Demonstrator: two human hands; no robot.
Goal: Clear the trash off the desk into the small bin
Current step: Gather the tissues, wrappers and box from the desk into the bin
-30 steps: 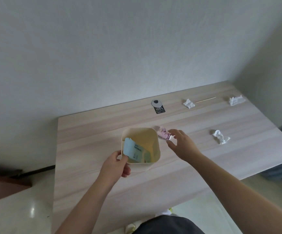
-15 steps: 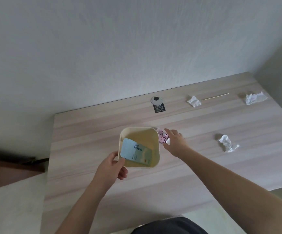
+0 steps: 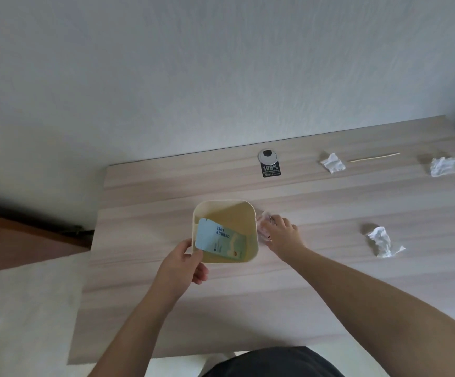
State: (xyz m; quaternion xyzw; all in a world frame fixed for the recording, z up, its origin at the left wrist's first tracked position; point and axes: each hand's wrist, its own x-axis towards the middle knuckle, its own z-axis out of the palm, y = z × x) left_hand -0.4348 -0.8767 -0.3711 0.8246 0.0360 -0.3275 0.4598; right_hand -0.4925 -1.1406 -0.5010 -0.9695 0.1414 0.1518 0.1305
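A small cream bin [image 3: 225, 232] stands at the centre of the frame on a pale wood desk [image 3: 329, 281], well in from every edge. A light blue carton [image 3: 219, 239] leans inside it, its upper corner rising past the bin's left rim. The left hand [image 3: 178, 266] grips the bin's lower-left corner, thumb against the wall beside the carton. Just right of the bin, the right hand [image 3: 282, 235] lies over a pinkish wrapper [image 3: 264, 228] on the desk, fingers curled onto it; whether it is lifted I cannot tell.

Right of centre lies a crumpled white paper [image 3: 382, 242], with bare desk between it and the hand. Along the desk's far edge, upper right, sit a smaller paper scrap [image 3: 333, 163], a thin wooden stick [image 3: 373, 157] just beside it, and a larger paper wad [image 3: 450, 165] near the frame's right border. A cable grommet [image 3: 268, 157] with a black sticker [image 3: 270, 170] sits at the far edge, above the bin. Broad open desk runs below both forearms to the near edge.
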